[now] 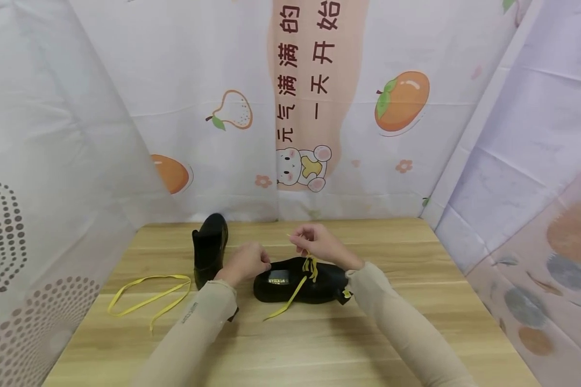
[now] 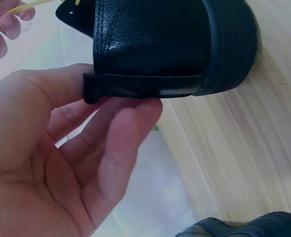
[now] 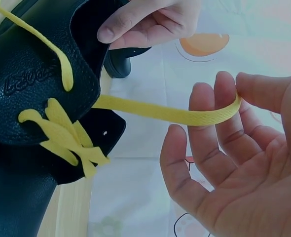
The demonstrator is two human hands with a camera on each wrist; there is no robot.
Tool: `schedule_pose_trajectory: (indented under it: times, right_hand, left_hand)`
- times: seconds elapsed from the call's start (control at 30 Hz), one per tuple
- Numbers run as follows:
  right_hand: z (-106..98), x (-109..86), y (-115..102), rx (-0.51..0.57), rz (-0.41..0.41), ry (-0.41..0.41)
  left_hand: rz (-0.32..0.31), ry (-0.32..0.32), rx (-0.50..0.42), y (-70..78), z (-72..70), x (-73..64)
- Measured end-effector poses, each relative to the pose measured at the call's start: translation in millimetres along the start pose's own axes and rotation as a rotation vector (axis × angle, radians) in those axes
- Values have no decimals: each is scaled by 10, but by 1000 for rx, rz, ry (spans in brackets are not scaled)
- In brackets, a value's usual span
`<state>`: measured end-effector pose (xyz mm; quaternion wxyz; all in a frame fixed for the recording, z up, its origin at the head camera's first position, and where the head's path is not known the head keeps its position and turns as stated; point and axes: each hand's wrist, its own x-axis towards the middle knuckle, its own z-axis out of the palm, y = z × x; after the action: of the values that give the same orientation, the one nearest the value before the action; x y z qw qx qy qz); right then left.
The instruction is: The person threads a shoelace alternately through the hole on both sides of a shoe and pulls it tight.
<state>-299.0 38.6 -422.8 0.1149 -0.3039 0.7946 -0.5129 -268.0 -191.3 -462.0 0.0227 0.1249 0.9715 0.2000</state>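
Note:
A black leather shoe (image 1: 324,282) lies sideways on the table, its toe to the right. My left hand (image 1: 246,262) pinches the upper edge at the heel; in the left wrist view, thumb and fingers hold the rim of the shoe (image 2: 155,39). Above the shoe, my right hand (image 1: 321,244) pinches a yellow shoelace (image 3: 150,111) between thumb and fingers. That lace runs taut-looking from the eyelet flap to the fingertips. Crossed lace (image 3: 61,131) shows through the eyelets, and another lace end (image 1: 292,298) hangs over the near side onto the table.
A second black shoe (image 1: 210,247) stands behind my left forearm, toe pointing away. A loose yellow lace (image 1: 167,277) lies looped at the left of the wooden table (image 1: 281,349). Printed cloth (image 1: 213,177) hangs along the back and both sides.

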Motion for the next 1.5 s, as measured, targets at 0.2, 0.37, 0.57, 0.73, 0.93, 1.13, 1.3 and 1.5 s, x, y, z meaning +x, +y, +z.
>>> schedule_pose_trajectory:
  times: [0.2,0.37,0.57,0.73,0.93,1.13,1.3,1.5]
  right_hand:
    - [-124,-100,43,11,48,30]
    - [-224,-189,119,31,66,47]
    - [-303,-288,204,3,66,62]
    - [-302,-327,275,-26,97,80]
    - [-265,-343,328,-54,95,78]
    - [-204,-332,476,-178,57,69]
    - [-122,-295,580,-296,26,63]
    - [-23,-247,622,-388,-37,84]
  left_hand:
    - [52,10,86,237,38,42]
    - [135,34,55,498,154,136]
    - [238,58,18,709,212,225]
    - [261,45,17,759,275,279]
    - [258,47,22,747,315,329]
    - [245,64,10,703,314,342]
    - [225,75,12,657,318,362]
    - [197,61,4,629,319,369]
